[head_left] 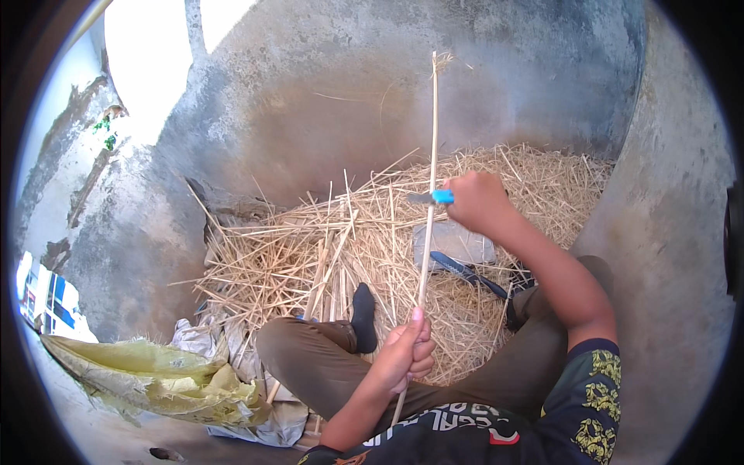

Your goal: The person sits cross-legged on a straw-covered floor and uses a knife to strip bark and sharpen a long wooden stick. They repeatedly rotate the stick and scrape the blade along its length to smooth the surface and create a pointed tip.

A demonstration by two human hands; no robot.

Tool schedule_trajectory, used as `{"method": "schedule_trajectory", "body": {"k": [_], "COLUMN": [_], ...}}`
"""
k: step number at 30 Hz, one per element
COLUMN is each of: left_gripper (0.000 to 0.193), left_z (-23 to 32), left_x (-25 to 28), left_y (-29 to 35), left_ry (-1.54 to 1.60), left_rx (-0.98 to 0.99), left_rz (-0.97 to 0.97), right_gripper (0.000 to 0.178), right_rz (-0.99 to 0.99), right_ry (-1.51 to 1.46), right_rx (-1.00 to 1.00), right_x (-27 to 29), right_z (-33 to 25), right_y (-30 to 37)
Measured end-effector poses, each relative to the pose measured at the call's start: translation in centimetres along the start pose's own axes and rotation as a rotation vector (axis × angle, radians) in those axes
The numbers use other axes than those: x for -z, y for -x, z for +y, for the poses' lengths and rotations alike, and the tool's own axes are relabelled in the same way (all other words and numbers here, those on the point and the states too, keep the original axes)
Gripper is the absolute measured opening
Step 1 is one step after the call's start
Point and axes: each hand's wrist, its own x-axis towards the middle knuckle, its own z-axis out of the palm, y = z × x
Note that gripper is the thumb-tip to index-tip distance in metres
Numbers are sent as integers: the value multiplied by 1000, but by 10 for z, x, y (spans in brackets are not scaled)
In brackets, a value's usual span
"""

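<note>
Upright in front of me runs a long, thin, pale stick (434, 116), with frayed fibres curling at its top end. My left hand (404, 353) is closed round its lower part, thumb laid along it. My right hand (477, 203) grips a small knife by its blue handle (442, 197). The knife's short grey blade (419, 198) crosses the stick at about mid-height and appears to touch it. Below the stick's lower end are my lap and dark shirt.
Pale shavings and straw (535, 178) cover the floor, with loose thin sticks (263, 271) at left. A grey block (457, 243) and a dark strap-like object (465, 270) lie beyond my crossed legs. A yellowish sack (155, 372) sits at left. A curved concrete wall (310, 101) rises behind.
</note>
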Motion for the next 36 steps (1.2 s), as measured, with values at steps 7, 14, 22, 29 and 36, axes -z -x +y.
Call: {"method": "schedule_trajectory", "body": {"k": [7,14,22,29,36], "left_gripper": [46,44,41,32,31], "left_z": [-8,-36,-51,-23,-15], "left_x": [-7,-19,-32,-26,-13], "left_y": [-3,0,-12,-4,-5], "left_ry": [-67,-199,-301,-156,-165], "left_rx": [9,109,202,100,-136], "left_rz": [81,-8,-97,-154,-33], "right_gripper": [19,25,38,40,39], "right_rz": [-56,92,120,85,-66], "right_ry": [-8,-7,-76,-41,-104], "right_rx": [-167,-629,-881,-519,-198], "right_x": [-6,20,52,35,28], "right_z": [24,134,191,118,36], "right_y": [-23,-39,5,13,13]}}
